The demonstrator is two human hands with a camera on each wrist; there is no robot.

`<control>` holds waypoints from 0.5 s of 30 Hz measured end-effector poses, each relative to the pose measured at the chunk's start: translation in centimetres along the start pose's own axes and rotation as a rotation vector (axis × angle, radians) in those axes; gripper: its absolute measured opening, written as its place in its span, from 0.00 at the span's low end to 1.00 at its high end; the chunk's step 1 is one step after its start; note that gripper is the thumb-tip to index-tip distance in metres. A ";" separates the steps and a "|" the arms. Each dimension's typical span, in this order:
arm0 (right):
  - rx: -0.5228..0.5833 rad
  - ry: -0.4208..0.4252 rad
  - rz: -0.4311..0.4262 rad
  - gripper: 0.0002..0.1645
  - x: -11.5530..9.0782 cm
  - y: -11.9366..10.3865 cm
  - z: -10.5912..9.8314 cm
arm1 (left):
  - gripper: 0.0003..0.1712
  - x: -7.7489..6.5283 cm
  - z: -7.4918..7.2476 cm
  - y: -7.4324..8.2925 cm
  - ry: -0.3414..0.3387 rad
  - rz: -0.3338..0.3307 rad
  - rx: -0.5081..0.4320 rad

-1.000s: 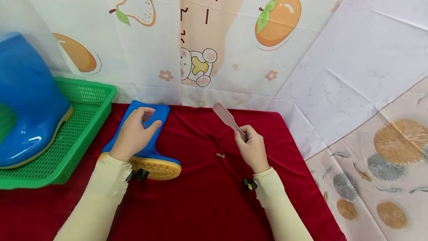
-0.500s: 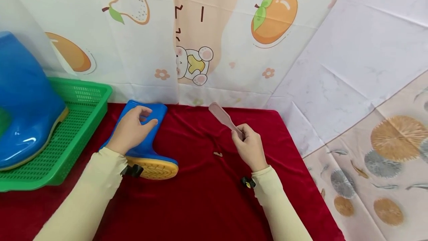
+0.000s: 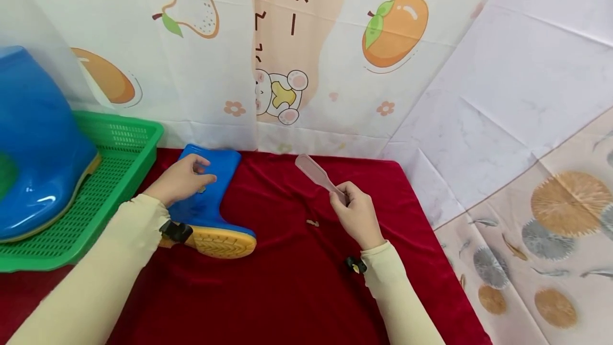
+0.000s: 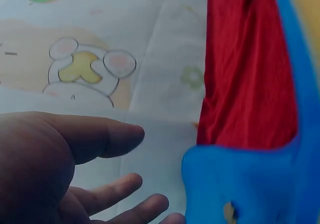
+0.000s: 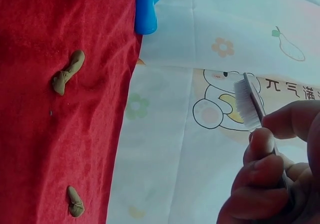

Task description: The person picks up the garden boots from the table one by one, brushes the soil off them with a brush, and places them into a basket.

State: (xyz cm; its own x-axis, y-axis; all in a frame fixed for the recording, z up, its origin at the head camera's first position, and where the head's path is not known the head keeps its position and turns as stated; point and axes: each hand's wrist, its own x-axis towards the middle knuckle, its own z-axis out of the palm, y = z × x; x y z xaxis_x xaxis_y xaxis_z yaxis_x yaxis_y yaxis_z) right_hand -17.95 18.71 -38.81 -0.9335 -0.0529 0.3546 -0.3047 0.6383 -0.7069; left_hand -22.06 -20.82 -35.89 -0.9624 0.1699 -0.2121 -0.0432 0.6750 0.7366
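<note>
A blue rain boot (image 3: 203,201) with a yellow sole (image 3: 222,243) lies on its side on the red cloth. My left hand (image 3: 177,181) hovers over its shaft, fingers loosely bent and holding nothing. A small brown clump (image 4: 230,213) sticks to the shaft in the left wrist view. To the right of the boot, my right hand (image 3: 356,214) grips the handle of a pinkish brush (image 3: 313,170). The brush is raised above the cloth, its back toward the head camera. Its white bristles (image 5: 245,103) show in the right wrist view.
At the left, a green basket (image 3: 139,166) holds another blue boot (image 3: 35,142), standing upright. Brown clay-like lumps, one upper (image 5: 69,72) and one lower (image 5: 75,202) in the right wrist view, lie on the red cloth (image 3: 287,292). A printed curtain (image 3: 206,79) hangs behind the table.
My left hand has shifted left across the boot shaft, uncovering more of it and a brown clump. The brush has dipped slightly and swung a little left in my right hand.
</note>
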 end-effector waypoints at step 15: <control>0.007 0.000 0.000 0.05 -0.1 0.1 -0.6 | 0.42 2.1 -2.7 -3.0 -0.114 -0.112 0.216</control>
State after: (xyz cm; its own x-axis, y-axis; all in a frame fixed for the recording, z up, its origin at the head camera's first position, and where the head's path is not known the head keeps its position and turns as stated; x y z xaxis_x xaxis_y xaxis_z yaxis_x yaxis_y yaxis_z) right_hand -17.80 19.22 -38.54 -0.9334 -0.0527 0.3550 -0.3061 0.6331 -0.7110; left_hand -24.70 -24.46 -36.79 -0.9176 0.1571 -0.3650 -0.0778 0.8297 0.5528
